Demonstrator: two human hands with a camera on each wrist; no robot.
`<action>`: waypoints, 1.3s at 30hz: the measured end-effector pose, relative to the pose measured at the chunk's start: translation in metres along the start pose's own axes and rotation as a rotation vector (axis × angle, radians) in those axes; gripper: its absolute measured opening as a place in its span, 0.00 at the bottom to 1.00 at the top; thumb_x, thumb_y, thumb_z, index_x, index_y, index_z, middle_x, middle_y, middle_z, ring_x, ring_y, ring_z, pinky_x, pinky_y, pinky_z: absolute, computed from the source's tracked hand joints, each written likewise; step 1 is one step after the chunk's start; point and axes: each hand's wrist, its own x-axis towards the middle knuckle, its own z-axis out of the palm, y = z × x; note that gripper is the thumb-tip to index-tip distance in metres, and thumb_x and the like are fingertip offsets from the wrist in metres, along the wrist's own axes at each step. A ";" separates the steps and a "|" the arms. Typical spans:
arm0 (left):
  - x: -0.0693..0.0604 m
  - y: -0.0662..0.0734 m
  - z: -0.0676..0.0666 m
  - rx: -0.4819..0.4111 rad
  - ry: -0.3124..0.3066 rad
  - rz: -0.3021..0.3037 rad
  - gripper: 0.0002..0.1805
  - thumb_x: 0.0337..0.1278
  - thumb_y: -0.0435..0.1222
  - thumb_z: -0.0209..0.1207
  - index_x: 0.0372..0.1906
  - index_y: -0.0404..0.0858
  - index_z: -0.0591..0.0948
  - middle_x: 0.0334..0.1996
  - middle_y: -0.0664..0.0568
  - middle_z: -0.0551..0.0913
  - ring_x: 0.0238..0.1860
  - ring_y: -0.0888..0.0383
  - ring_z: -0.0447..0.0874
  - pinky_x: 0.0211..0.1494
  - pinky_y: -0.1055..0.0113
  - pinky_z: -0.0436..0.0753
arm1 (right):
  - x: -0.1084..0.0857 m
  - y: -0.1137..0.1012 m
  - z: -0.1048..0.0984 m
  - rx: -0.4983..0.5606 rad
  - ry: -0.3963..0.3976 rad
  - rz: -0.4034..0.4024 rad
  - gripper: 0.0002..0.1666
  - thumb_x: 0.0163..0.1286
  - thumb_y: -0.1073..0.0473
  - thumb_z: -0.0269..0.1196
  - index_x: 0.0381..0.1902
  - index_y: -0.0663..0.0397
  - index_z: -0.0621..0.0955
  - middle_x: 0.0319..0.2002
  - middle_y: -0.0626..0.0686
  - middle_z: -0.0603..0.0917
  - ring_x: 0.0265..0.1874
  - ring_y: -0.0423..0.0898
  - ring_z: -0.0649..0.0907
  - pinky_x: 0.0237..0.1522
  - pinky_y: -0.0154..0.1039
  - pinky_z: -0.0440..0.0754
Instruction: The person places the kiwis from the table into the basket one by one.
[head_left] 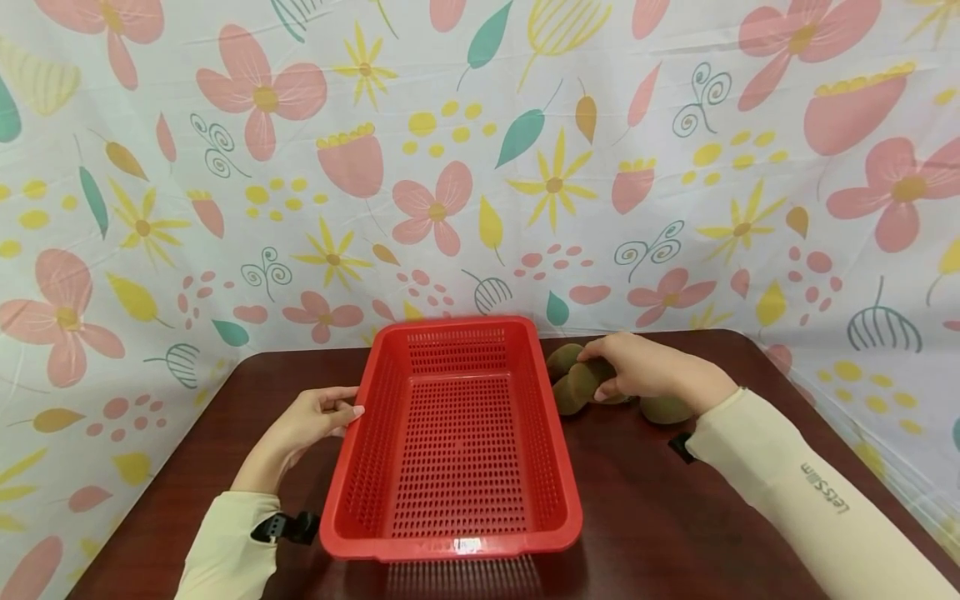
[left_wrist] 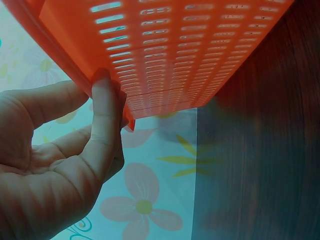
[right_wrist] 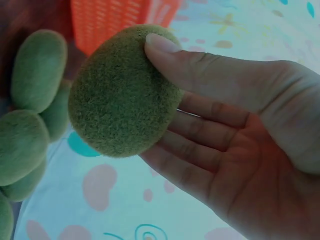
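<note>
A red plastic basket (head_left: 457,546) with slotted walls stands on the dark table, and its inside holds nothing. At its left rim my left hand (head_left: 313,423) pinches the edge; the left wrist view shows the thumb and fingers (left_wrist: 102,120) on either side of the rim. To the right of the basket, my right hand (head_left: 637,367) grips a fuzzy brown-green kiwi (right_wrist: 122,95) between thumb and fingers. More kiwis (right_wrist: 37,72) lie below and beside it on the table, partly hidden by that hand in the head view.
The dark wooden table (head_left: 645,517) reaches back to a flower-printed cloth (head_left: 442,275) hung behind and at both sides. One kiwi (head_left: 666,409) lies under the right wrist. Black straps (head_left: 285,527) sit on both wrists over pale sleeves.
</note>
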 end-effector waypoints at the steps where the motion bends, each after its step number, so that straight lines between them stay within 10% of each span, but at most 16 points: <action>1: 0.000 0.000 0.000 0.000 0.002 -0.002 0.30 0.65 0.35 0.58 0.67 0.24 0.65 0.39 0.41 0.82 0.36 0.50 0.85 0.51 0.51 0.81 | 0.001 -0.001 -0.002 0.000 0.004 -0.006 0.27 0.57 0.62 0.71 0.53 0.68 0.79 0.50 0.59 0.82 0.50 0.56 0.80 0.51 0.53 0.78; 24: 0.000 -0.002 0.001 -0.021 0.012 0.001 0.31 0.65 0.36 0.58 0.67 0.25 0.65 0.37 0.42 0.80 0.35 0.51 0.85 0.47 0.55 0.83 | 0.053 -0.061 -0.028 0.122 0.068 -0.097 0.29 0.60 0.59 0.70 0.58 0.64 0.78 0.51 0.55 0.83 0.45 0.48 0.80 0.47 0.45 0.79; 39: 0.000 -0.001 0.001 -0.015 0.010 0.014 0.31 0.65 0.36 0.59 0.66 0.24 0.65 0.36 0.42 0.81 0.35 0.51 0.85 0.47 0.53 0.83 | 0.102 -0.098 -0.007 0.235 0.019 -0.143 0.28 0.59 0.57 0.71 0.55 0.63 0.80 0.44 0.52 0.86 0.42 0.44 0.82 0.46 0.38 0.80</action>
